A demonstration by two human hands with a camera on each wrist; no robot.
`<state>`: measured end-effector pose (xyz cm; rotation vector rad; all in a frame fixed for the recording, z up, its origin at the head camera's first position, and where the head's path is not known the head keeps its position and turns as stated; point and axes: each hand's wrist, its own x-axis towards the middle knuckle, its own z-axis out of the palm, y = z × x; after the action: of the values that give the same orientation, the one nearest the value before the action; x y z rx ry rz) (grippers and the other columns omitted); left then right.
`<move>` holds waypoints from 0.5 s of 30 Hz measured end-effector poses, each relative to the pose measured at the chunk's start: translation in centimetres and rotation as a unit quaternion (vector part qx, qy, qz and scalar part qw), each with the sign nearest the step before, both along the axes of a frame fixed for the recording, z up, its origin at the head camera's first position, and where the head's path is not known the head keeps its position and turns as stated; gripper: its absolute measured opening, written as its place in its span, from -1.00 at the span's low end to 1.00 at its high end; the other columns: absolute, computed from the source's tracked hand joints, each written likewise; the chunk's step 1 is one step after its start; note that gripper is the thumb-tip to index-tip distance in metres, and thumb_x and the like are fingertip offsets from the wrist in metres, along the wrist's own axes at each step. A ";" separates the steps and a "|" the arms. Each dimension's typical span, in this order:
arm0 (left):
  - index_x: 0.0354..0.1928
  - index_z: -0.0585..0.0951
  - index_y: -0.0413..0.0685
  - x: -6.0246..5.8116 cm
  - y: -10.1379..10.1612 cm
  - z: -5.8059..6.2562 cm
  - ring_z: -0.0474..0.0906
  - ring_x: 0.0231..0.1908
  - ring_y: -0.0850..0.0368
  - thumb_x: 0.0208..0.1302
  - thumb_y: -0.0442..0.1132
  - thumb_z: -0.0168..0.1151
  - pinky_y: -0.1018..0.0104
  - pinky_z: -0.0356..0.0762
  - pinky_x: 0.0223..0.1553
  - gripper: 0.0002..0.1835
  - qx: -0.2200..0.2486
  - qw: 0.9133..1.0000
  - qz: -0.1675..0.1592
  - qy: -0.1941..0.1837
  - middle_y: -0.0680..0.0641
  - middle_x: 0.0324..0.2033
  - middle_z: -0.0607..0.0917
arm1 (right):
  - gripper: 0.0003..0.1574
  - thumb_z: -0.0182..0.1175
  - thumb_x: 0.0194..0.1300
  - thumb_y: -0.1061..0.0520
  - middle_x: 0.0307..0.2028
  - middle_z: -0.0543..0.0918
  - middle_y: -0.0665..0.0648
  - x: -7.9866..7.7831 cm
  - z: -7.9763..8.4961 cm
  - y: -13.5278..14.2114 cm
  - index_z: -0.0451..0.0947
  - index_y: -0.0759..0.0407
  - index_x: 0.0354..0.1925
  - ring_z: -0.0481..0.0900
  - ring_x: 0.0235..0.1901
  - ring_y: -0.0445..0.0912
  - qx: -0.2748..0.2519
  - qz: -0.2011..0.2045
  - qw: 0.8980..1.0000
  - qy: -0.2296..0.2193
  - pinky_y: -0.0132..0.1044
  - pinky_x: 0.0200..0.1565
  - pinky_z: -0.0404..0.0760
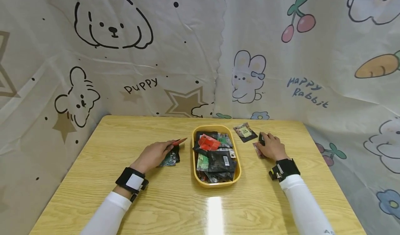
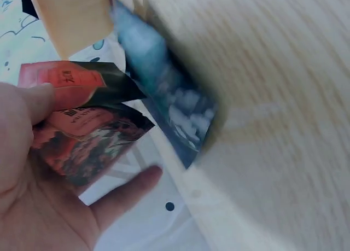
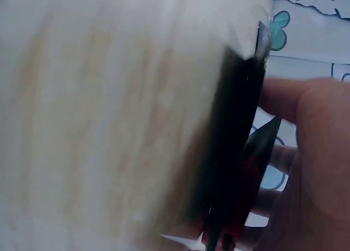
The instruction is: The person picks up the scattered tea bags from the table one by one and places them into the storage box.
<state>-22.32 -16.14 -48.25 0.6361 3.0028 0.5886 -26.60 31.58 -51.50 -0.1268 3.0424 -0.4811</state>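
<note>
In the left wrist view my left hand [image 1: 155, 155] pinches two small flat packets, red and black with printed labels, between thumb and fingers [image 2: 134, 188]. One red packet [image 1: 179, 141] pokes out past the fingertips in the head view. Beneath this hand lies a dark teal packet [image 2: 164, 81] with a printed picture. My right hand [image 1: 272, 147], to the right of the basket, grips a black packet [image 3: 235, 120] by its edge. A red packet [image 3: 247, 177] shows in front of its lower fingers. By the fingertips a pinkish packet [image 1: 258, 151] is partly covered by the hand.
Between the hands stands a yellow basket [image 1: 194, 179] full of mixed packets, a red one [image 1: 209, 142] on top. Another dark packet [image 1: 245, 132] lies at its upper right. The wooden table [image 1: 175, 207] meets a patterned cloth [image 1: 193, 65] at the back.
</note>
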 end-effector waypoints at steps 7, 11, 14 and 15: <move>0.27 0.45 -0.09 0.5 0.2 1.0 0.39 -0.59 0.16 0.53 -0.06 -0.14 0.24 0.34 -0.54 -0.57 0.011 1.000 -0.006 0.002 -0.03 -0.54 0.56 | -0.52 0.10 0.32 0.24 0.10 0.54 0.51 0.7 -0.1 0.3 0.44 0.40 0.18 0.50 0.02 0.41 -0.006 0.030 0.995 0.095 0.30 -0.02 0.53; 0.31 0.41 -0.12 0.7 0.2 1.6 0.36 -0.63 0.22 0.52 -0.15 -0.11 0.27 0.34 -0.55 -0.58 0.026 0.999 -0.025 0.017 -0.02 -0.58 0.55 | -0.59 0.07 0.34 0.31 0.01 0.62 0.47 1.4 0.4 0.2 0.49 0.39 0.13 0.59 -0.06 0.34 -0.031 0.042 0.989 0.137 0.24 -0.07 0.59; 0.32 0.39 -0.11 0.7 0.3 2.1 0.28 -0.69 0.25 0.52 -0.19 -0.11 0.32 0.29 -0.60 -0.58 0.047 0.998 -0.033 0.018 0.03 -0.64 0.46 | -0.58 0.03 0.37 0.30 0.00 0.65 0.43 2.1 1.5 -0.4 0.49 0.32 0.16 0.64 -0.14 0.29 -0.046 0.051 0.983 0.170 0.23 -0.18 0.62; 0.33 0.39 -0.09 0.7 0.3 2.3 0.26 -0.71 0.25 0.52 -0.19 -0.11 0.34 0.27 -0.62 -0.58 0.053 0.998 -0.034 0.018 0.02 -0.66 0.42 | -0.58 0.02 0.37 0.30 0.00 0.65 0.42 2.4 2.0 -0.7 0.49 0.31 0.17 0.65 -0.17 0.27 -0.051 0.055 0.981 0.181 0.22 -0.21 0.63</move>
<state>-21.60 -15.82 -45.92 0.7582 2.9860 0.7435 -24.15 30.83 -49.51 -0.4309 3.3343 -0.6722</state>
